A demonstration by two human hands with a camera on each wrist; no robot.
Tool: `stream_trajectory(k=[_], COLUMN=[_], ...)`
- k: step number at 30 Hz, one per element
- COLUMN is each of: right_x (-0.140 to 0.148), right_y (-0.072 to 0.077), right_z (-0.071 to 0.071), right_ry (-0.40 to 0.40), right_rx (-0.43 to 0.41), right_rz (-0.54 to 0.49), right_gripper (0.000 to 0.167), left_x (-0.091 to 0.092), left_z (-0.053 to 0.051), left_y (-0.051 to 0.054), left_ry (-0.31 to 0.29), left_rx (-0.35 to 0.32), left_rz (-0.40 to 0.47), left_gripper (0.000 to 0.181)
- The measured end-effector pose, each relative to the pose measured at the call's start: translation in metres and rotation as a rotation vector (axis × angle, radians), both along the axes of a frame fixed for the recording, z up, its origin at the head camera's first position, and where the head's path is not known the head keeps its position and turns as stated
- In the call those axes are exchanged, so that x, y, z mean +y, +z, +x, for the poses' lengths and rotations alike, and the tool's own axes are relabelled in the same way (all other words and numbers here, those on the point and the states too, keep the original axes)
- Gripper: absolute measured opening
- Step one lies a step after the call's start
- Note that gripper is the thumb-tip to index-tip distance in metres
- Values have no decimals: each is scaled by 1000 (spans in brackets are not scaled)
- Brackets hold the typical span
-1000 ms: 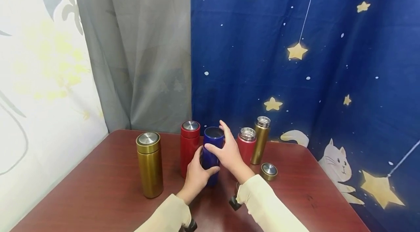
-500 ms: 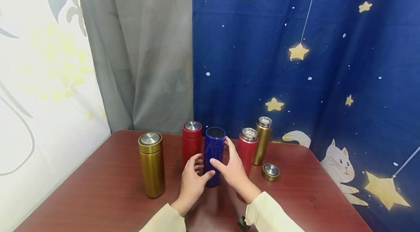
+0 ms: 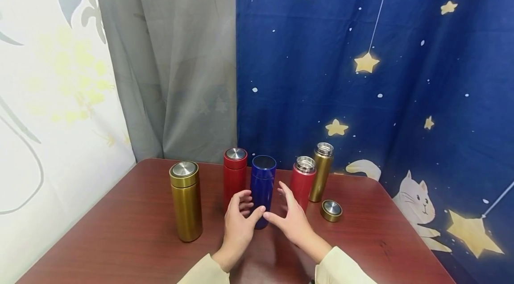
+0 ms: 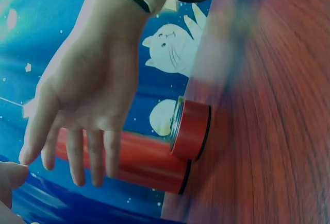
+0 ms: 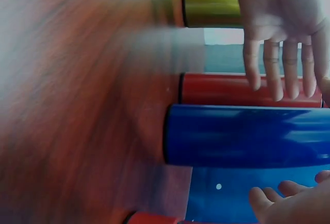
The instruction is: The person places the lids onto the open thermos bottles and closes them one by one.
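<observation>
Left grip (image 3: 238,224) and right grip (image 3: 294,222), fingers apart, either side of a plain blue bottle (image 3: 263,191)

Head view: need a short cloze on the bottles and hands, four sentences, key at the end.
The next bottle to the left of the blue bottle is coloured ____.
The left hand and the right hand are gripping ____.
Besides the open red bottle, the other lidless bottle is coloured ____.
The loose gold lid rests on the ____.

Missing words: red; nothing; gold; table.
</observation>
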State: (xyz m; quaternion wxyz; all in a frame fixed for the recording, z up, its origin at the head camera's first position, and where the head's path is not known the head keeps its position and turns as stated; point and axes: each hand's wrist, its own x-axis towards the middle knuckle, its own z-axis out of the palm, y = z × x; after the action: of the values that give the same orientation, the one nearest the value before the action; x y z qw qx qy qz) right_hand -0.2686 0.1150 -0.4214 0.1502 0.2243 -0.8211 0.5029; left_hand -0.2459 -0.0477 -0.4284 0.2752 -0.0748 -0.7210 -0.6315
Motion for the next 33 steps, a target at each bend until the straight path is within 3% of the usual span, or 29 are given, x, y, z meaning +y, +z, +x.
stream_trajectory(k=[11, 15, 18, 21, 25, 33], right_x=[21, 27, 32, 38, 46, 63], right_y=[-15, -18, -19, -21, -25, -32], right_z=[10, 13, 15, 15, 15, 11], right_ry=[-8, -36, -74, -119, -153, -119], right_rx=[-27, -17, -9, 18, 33, -22], right_rz=[1, 57, 122, 191, 228, 314], right_gripper=[82, 76, 64, 54, 50, 52], left_x=[13, 17, 19, 21, 22, 24], left_z=[7, 19, 21, 11, 9, 5], left_y=[3, 17, 18, 4, -1, 0], left_ry=[-65, -99, -152, -214, -318, -515], left_rx=[-10, -30, -45, -44, -15, 3], left_rz=[66, 52, 57, 83, 84, 57], left_gripper=[49, 47, 47, 48, 50, 54])
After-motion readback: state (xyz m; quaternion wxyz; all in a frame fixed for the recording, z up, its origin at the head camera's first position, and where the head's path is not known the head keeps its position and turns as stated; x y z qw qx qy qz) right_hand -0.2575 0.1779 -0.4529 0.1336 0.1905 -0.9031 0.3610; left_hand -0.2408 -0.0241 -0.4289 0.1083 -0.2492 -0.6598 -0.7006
